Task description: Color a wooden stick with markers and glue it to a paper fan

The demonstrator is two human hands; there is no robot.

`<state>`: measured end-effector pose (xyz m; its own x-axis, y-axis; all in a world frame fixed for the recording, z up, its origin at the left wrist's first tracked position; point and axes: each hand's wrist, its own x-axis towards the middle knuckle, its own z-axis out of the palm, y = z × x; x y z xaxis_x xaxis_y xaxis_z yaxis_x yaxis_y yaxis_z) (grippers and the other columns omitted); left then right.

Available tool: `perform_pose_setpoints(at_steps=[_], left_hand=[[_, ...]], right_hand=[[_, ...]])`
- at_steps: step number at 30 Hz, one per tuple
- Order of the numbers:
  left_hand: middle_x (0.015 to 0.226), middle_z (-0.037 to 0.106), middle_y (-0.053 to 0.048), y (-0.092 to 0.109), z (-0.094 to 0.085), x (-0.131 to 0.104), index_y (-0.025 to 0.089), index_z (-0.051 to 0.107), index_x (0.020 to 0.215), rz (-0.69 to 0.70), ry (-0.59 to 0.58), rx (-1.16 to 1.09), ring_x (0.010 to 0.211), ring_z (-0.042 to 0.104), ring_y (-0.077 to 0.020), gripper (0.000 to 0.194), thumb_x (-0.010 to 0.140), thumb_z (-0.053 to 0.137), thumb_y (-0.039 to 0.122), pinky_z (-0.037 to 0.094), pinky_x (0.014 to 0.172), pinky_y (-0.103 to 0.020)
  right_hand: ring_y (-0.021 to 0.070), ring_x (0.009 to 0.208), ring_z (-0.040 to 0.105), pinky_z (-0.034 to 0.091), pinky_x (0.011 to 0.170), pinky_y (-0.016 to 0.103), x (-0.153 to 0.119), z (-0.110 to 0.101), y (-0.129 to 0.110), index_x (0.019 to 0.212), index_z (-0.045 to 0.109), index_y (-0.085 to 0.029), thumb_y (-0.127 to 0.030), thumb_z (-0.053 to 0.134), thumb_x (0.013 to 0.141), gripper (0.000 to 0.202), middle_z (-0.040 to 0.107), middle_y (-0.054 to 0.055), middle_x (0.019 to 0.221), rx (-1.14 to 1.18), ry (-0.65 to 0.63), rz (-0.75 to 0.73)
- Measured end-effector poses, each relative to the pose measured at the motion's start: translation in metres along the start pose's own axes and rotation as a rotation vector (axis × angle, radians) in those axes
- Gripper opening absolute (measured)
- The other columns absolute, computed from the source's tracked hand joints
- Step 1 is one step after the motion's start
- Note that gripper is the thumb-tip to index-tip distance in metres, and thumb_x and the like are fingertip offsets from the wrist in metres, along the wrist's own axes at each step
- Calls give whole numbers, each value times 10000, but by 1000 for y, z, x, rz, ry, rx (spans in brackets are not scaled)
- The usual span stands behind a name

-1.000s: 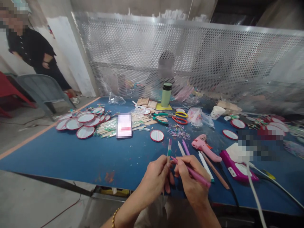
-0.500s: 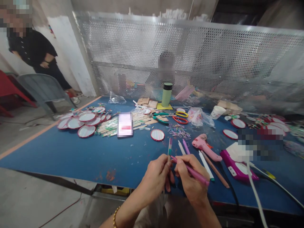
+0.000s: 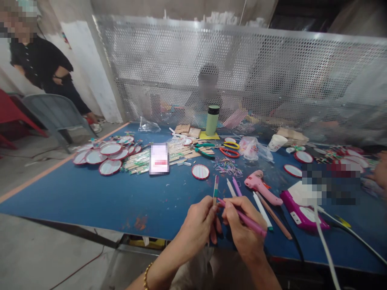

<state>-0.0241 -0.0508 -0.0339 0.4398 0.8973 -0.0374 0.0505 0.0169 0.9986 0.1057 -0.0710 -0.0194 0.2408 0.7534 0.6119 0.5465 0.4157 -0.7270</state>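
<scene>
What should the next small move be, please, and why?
Perhaps draw the pink marker across the stick just below its green band: the right hand holds the marker, tip near that spot, and the left hand grips the stick.

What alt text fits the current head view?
The left hand holds a striped stick; the right hand holds a pink pen, its tip close beside it. A glue gun and round discs lie on the blue table.

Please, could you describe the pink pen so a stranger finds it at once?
At the near edge of the blue table, find the wearer's right hand. The pink pen slants from its grip, tip close to the striped stick; unlike the pens lying nearby, it is held.
</scene>
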Motion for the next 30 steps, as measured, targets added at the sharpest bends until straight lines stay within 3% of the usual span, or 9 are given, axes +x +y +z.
perform_pose_setpoints(at_steps=[30], left_hand=[[587, 582, 47, -1, 0, 0, 206, 446, 841, 20, 9, 10, 371, 498, -60, 317, 999, 386, 474, 345, 376, -148]], right_hand=[[109, 437, 569, 459, 453, 211, 0, 0, 1, 731, 668, -199, -263, 567, 914, 219, 629, -33, 548, -2, -6, -28]])
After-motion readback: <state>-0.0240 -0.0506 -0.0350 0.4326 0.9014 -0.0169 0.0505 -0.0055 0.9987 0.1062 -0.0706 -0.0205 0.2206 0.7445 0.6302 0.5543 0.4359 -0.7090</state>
